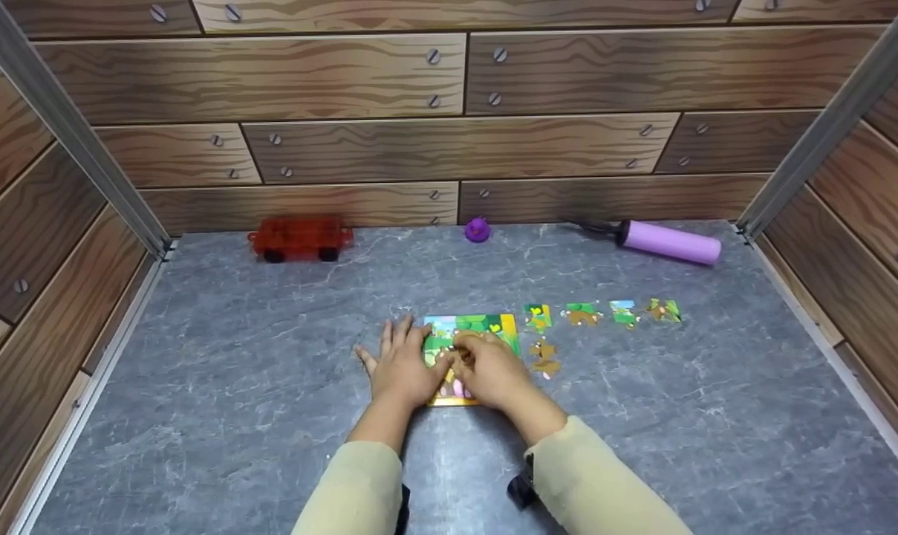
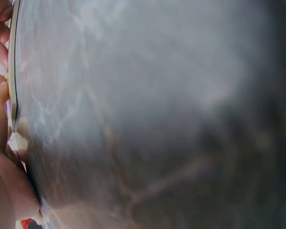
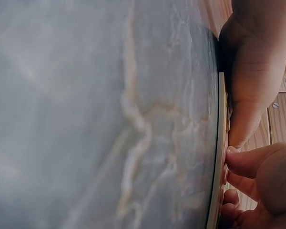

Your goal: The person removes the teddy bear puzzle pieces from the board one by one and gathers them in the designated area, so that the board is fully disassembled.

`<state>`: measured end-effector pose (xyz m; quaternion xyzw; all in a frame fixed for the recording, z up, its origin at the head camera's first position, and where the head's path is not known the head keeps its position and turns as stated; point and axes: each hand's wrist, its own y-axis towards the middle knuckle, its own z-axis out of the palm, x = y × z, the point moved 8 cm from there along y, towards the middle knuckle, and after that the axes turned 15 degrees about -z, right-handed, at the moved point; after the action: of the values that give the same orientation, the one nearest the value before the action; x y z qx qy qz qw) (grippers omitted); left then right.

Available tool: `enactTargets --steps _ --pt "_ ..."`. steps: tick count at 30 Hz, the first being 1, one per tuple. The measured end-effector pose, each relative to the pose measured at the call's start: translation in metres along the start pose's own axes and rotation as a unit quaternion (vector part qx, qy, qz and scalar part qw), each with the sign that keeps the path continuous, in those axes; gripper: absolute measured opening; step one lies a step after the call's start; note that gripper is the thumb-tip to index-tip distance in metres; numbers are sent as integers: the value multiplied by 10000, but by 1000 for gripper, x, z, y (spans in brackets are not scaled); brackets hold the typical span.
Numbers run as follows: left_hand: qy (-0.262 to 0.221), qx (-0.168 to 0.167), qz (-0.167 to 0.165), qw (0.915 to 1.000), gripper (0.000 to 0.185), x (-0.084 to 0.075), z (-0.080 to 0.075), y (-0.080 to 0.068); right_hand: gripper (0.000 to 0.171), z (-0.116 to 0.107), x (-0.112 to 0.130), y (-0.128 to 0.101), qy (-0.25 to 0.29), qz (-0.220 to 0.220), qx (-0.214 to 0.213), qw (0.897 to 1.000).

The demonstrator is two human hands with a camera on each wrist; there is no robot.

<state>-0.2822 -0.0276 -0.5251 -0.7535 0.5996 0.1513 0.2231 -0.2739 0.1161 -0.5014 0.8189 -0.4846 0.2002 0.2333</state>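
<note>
A small jigsaw puzzle board [image 1: 486,323] with a bright cartoon picture and a yellow-orange border lies flat on the table. My left hand [image 1: 404,368] rests at its left edge, fingers spread, the thumb on the picture. On the board, my right hand [image 1: 497,371] has its fingers curled, thumb and forefinger pinching a brown puzzle piece [image 1: 463,357] that they partly cover. Seen edge-on in the right wrist view, the board [image 3: 221,109] has the thumb and fingertips of the right hand [image 3: 267,186] at its face, close to the left thumb.
Loose puzzle pieces lie right of the board: a brown piece [image 1: 544,358] and a row starting with a green-and-yellow piece [image 1: 538,318]. Along the back wall stand a red toy wagon [image 1: 300,239], a small purple toy [image 1: 477,229] and a lilac hand pump [image 1: 671,242].
</note>
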Motion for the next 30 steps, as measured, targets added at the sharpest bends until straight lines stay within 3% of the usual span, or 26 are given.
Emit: enactTargets --steps 8,15,30 --pt "-61 310 80 9995 73 3 2 0 38 3 0 1 -77 197 173 9996" --pt "-118 572 164 9982 84 2 0 1 42 1 0 1 10 162 -26 9999" --pt "-191 616 206 9977 85 1 -3 -1 45 0 5 -6 35 377 -363 9986"
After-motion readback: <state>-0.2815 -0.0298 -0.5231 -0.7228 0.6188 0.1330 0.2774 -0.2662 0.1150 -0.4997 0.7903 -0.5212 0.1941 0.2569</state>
